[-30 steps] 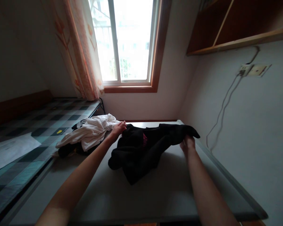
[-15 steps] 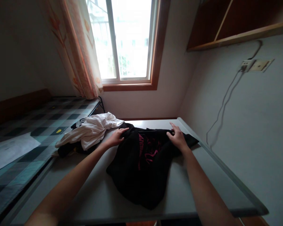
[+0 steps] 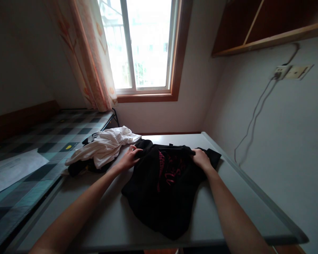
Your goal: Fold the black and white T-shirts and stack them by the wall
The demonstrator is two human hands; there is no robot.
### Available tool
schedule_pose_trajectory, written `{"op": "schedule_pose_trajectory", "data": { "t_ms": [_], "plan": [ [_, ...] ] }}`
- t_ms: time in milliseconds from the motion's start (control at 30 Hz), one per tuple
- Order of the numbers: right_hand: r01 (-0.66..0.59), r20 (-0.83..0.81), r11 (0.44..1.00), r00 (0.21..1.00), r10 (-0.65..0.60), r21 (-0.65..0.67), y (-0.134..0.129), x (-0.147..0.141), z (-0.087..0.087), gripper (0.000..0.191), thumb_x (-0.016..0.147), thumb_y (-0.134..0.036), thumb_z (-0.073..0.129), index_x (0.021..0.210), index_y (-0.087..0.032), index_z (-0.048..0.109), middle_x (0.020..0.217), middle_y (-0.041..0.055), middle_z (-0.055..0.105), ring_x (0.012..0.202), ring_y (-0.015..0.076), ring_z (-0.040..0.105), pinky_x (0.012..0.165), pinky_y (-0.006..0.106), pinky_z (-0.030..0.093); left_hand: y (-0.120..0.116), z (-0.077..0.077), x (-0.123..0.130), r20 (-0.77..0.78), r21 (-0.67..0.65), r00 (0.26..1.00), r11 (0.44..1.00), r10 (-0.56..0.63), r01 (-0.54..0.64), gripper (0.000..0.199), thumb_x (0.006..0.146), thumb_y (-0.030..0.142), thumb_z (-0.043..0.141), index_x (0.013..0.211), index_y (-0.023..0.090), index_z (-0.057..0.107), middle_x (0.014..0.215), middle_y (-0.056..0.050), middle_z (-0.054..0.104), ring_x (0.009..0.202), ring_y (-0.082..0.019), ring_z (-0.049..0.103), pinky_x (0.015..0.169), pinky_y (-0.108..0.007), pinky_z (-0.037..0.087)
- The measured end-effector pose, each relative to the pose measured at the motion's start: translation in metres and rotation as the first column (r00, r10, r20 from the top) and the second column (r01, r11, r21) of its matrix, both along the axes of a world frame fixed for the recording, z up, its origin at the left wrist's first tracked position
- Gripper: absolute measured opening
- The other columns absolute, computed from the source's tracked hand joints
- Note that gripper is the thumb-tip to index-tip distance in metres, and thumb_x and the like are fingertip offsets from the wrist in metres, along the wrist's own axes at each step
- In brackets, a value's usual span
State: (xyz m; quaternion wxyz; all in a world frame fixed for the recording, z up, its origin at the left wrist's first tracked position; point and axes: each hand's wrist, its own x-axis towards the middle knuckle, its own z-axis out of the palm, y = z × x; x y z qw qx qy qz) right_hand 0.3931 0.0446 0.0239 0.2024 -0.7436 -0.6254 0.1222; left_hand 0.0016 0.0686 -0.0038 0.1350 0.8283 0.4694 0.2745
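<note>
A black T-shirt with pink lettering lies spread on the light table, its neck end away from me and its lower end toward me. My left hand pinches the cloth near the left shoulder. Over on the right shoulder, my right hand is closed on the fabric, thumb side inward. One short sleeve sticks out to the right beyond that hand. The raised cloth between both hands forms a fold along the neckline.
Left of the shirt is a heap of white clothes with dark cloth under it. A checked bed holding a paper sheet adjoins the table. A wall, a hanging cable and a shelf are on the right.
My right hand has gone from spread fingers to gripping the shirt's right shoulder. My left fingers have curled onto the left shoulder, and the neckline cloth is slightly raised.
</note>
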Motion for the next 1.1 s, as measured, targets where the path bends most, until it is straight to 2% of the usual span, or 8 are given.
{"op": "schedule_pose_trajectory", "data": {
  "t_ms": [233, 367, 533, 700, 833, 900, 1033, 1100],
  "plan": [
    [0.039, -0.103, 0.966, 0.995, -0.012, 0.254, 0.004, 0.001, -0.002, 0.027, 0.077, -0.026, 0.047, 0.085, -0.016, 0.071, 0.086, 0.0143, 0.072, 0.089, 0.0303, 0.067, 0.069, 0.030, 0.044, -0.004, 0.013, 0.006, 0.028, 0.053, 1.000, 0.999, -0.007, 0.006, 0.027, 0.077, 0.023, 0.063, 0.104, 0.021, 0.068, 0.106, -0.008, 0.065, 0.103, -0.025, 0.057, 0.093, -0.040, 0.044],
    [0.064, -0.104, 0.953, 0.994, -0.034, 0.296, 0.005, 0.005, 0.000, 0.027, 0.077, -0.023, 0.045, 0.085, -0.015, 0.069, 0.083, 0.0146, 0.069, 0.087, 0.0303, 0.065, 0.071, 0.031, 0.045, -0.008, 0.030, 0.012, 0.142, -0.135, 0.983, 0.982, -0.116, 0.135, 0.024, 0.073, 0.030, 0.069, 0.095, 0.020, 0.070, 0.093, -0.005, 0.070, 0.087, -0.021, 0.062, 0.081, -0.033, 0.048],
    [0.141, -0.023, 0.902, 0.989, -0.144, 0.409, 0.001, 0.008, 0.001, 0.037, 0.075, -0.020, 0.051, 0.105, -0.013, 0.072, 0.111, 0.0184, 0.061, 0.105, 0.0302, 0.055, 0.094, 0.040, 0.042, -0.018, 0.058, 0.012, 0.236, -0.359, 0.957, 0.900, -0.169, 0.248, 0.030, 0.073, 0.046, 0.070, 0.080, 0.018, 0.073, 0.075, -0.003, 0.069, 0.072, -0.017, 0.059, 0.067, -0.027, 0.046],
    [0.276, 0.031, 0.910, 0.953, -0.300, 0.309, -0.006, 0.008, 0.005, 0.041, 0.076, -0.023, 0.055, 0.113, -0.018, 0.073, 0.107, 0.0208, 0.062, 0.099, 0.0322, 0.058, 0.086, 0.043, 0.045, -0.017, 0.072, 0.004, 0.280, -0.511, 0.959, 0.838, -0.047, 0.190, 0.038, 0.074, 0.053, 0.067, 0.076, 0.016, 0.074, 0.071, -0.003, 0.066, 0.067, -0.017, 0.058, 0.060, -0.026, 0.045],
    [0.287, 0.012, 0.949, 0.957, -0.291, 0.133, -0.007, 0.008, 0.009, 0.045, 0.073, -0.026, 0.058, 0.115, -0.023, 0.072, 0.092, 0.0183, 0.070, 0.084, 0.0312, 0.065, 0.073, 0.040, 0.047, -0.011, 0.070, 0.008, 0.227, -0.202, 0.966, 0.976, 0.126, -0.080, 0.027, 0.071, 0.040, 0.071, 0.086, 0.017, 0.073, 0.085, -0.005, 0.066, 0.079, -0.019, 0.059, 0.073, -0.031, 0.048],
    [0.290, 0.019, 0.952, 0.956, -0.293, 0.096, -0.006, 0.009, 0.008, 0.047, 0.072, -0.028, 0.059, 0.118, -0.024, 0.071, 0.095, 0.0197, 0.070, 0.084, 0.0329, 0.067, 0.071, 0.041, 0.047, -0.013, 0.068, 0.014, 0.223, -0.010, 0.963, 0.988, 0.153, -0.155, 0.026, 0.073, 0.036, 0.070, 0.092, 0.018, 0.071, 0.092, -0.005, 0.065, 0.083, -0.019, 0.059, 0.079, -0.032, 0.048],
    [0.238, -0.028, 0.966, 0.971, -0.237, 0.101, -0.001, 0.012, 0.000, 0.045, 0.070, -0.031, 0.062, 0.114, -0.025, 0.071, 0.084, 0.0144, 0.071, 0.075, 0.0283, 0.067, 0.068, 0.038, 0.048, -0.021, 0.064, 0.027, 0.097, -0.089, 0.995, 0.996, 0.013, -0.004, 0.034, 0.079, 0.049, 0.065, 0.096, 0.020, 0.070, 0.084, -0.004, 0.066, 0.072, -0.018, 0.060, 0.072, -0.029, 0.047],
    [0.188, -0.163, 0.978, 0.972, -0.172, 0.090, 0.003, 0.012, -0.004, 0.040, 0.070, -0.032, 0.063, 0.108, -0.023, 0.070, 0.067, 0.0072, 0.067, 0.059, 0.0220, 0.064, 0.061, 0.033, 0.048, -0.023, 0.061, 0.032, 0.063, -0.095, 0.998, 0.995, 0.026, -0.020, 0.043, 0.077, 0.056, 0.065, 0.101, 0.020, 0.070, 0.093, -0.007, 0.067, 0.078, -0.020, 0.062, 0.075, -0.030, 0.047]
  ]
}}
